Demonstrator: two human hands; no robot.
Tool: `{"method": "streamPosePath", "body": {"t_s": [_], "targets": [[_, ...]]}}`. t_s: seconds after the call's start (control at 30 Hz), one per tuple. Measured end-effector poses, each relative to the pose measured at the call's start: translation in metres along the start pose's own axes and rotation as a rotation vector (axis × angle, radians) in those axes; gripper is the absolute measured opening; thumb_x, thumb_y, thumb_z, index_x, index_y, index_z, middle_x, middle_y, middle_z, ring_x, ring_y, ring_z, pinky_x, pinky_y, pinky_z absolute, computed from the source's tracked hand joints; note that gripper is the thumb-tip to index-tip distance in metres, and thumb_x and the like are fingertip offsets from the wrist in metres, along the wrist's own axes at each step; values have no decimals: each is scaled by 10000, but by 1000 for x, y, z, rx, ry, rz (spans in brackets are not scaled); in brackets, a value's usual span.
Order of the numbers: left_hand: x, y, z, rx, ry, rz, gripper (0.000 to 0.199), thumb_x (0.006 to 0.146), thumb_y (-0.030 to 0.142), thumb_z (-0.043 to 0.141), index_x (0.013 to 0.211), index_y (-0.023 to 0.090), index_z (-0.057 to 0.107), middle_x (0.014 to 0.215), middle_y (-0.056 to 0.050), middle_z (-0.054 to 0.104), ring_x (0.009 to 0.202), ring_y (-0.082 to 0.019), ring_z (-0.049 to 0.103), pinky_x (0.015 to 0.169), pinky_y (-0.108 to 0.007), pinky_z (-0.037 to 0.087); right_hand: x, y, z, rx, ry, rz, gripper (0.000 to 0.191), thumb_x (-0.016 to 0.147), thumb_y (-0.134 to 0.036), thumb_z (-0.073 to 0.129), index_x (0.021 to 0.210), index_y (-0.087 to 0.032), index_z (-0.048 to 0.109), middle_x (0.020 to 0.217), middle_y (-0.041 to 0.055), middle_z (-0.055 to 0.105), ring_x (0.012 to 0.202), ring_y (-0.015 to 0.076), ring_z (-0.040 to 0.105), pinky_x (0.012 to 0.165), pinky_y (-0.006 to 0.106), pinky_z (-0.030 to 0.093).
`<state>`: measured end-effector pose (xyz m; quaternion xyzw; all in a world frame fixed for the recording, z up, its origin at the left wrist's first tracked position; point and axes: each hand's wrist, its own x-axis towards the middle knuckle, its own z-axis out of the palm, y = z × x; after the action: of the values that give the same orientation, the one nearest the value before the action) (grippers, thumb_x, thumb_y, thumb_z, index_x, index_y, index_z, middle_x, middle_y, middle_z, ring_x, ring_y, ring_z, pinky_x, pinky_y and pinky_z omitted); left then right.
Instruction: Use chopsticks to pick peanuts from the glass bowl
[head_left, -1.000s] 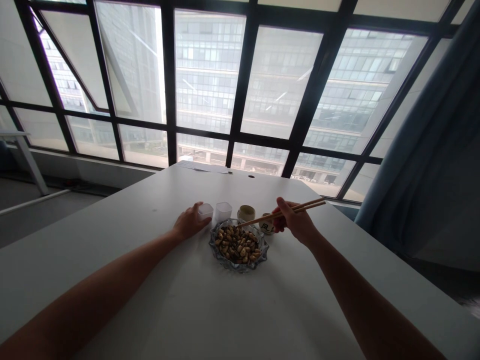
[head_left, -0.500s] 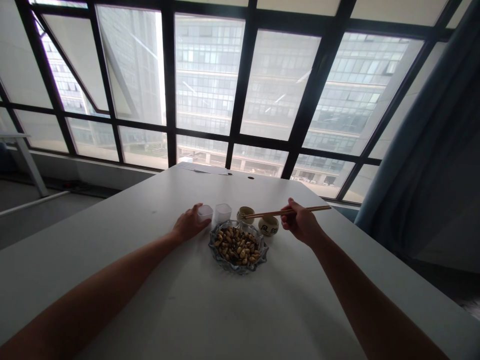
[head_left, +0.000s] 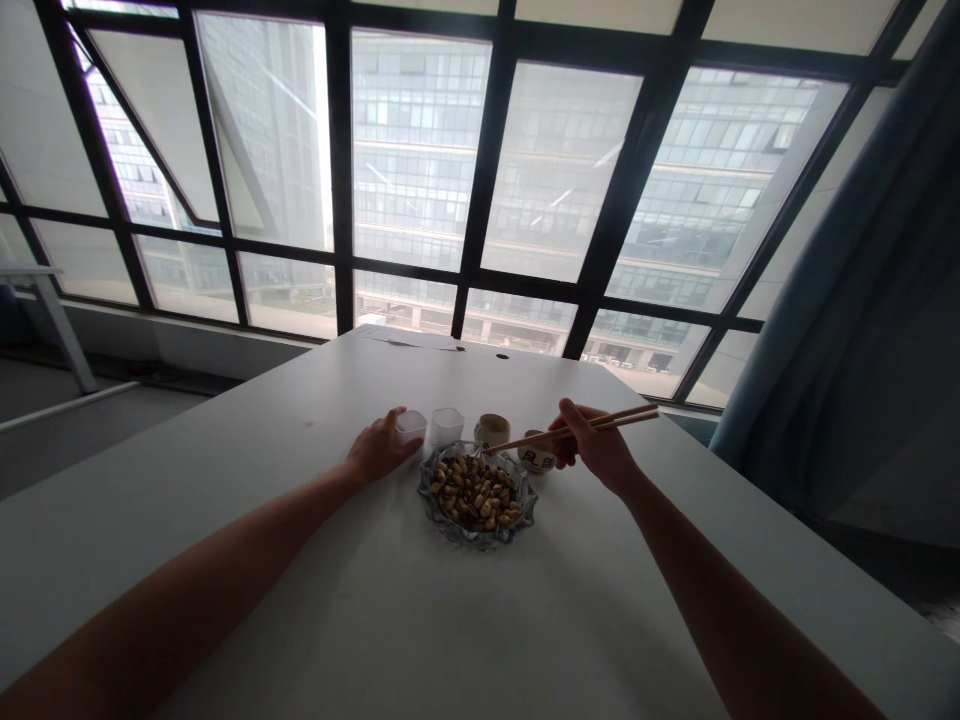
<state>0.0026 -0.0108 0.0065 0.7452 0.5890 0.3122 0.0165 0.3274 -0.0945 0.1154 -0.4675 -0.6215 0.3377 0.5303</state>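
My right hand (head_left: pixel 592 443) is closed round a pair of wooden chopsticks (head_left: pixel 615 420), whose tips reach left to the back rim of a scalloped glass bowl (head_left: pixel 427 500). Nuts and dark seeds (head_left: pixel 476 490) fill that bowl; whether the tips pinch anything is too small to tell. At the left, my left hand (head_left: pixel 379 445) has its thumb and fingers round a translucent plastic cup (head_left: pixel 411 427). A second translucent cup (head_left: pixel 447 426) stands beside it. Two small ceramic cups, a pale one (head_left: pixel 492 431) and one with dark characters (head_left: pixel 534 455), stand behind and right of the bowl.
Everything stands on a white table (head_left: pixel 337 620). White paper (head_left: pixel 409 340) lies at its far edge, near a dark round hole (head_left: pixel 502 356). Tall windows rise beyond, a blue curtain (head_left: pixel 832 260) hangs at the right, and another table (head_left: pixel 64 330) is at the far left.
My right hand has shifted a little left, and the chopstick tips have dropped from the pale ceramic cup to the bowl's back rim. My left hand stays at the plastic cup.
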Motion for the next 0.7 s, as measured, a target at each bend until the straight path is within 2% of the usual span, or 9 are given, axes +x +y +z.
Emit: {"method": "streamPosePath", "body": {"t_s": [0.1, 0.23, 0.33, 0.43, 0.7], "targets": [[-1, 2, -2, -1, -18, -13, 640, 831, 481, 616, 1372, 194, 429, 1248, -163, 648, 1101, -326, 640, 928, -439, 493, -6, -5, 3, -127, -71, -95, 594, 760, -753, 605, 623, -176, 612, 456, 21, 609, 344, 132, 555, 335, 223, 404], [-1, 4, -4, 5, -43, -25, 659, 837, 491, 602, 1387, 181, 410, 1258, -164, 640, 1114, -328, 632, 943, -436, 485, -13, -11, 6, -310, -203, -246, 523, 897, -643, 526, 669, -180, 608, 511, 18, 614, 403, 128, 562, 393, 232, 437], [0, 3, -3, 10, -39, -24, 661, 839, 497, 599, 1388, 184, 407, 1257, -166, 640, 1114, -328, 634, 940, -435, 488, -17, -15, 8, -383, -283, -322, 486, 942, -581, 492, 686, -183, 607, 536, 15, 613, 425, 130, 557, 417, 241, 450], [0, 2, -2, 10, -29, -18, 658, 837, 494, 603, 1384, 184, 410, 1261, -171, 639, 1115, -332, 634, 934, -444, 493, -18, -18, 9, -387, -323, -321, 469, 933, -571, 506, 686, -187, 611, 539, 13, 613, 434, 134, 554, 414, 241, 446], [0, 0, 1, -2, 4, 3, 643, 826, 497, 615, 1364, 195, 434, 1224, -175, 658, 1078, -339, 652, 897, -456, 509, -18, -18, 11, -341, -313, -228, 441, 866, -560, 610, 638, -186, 660, 515, 14, 636, 405, 123, 547, 383, 212, 413]]}}
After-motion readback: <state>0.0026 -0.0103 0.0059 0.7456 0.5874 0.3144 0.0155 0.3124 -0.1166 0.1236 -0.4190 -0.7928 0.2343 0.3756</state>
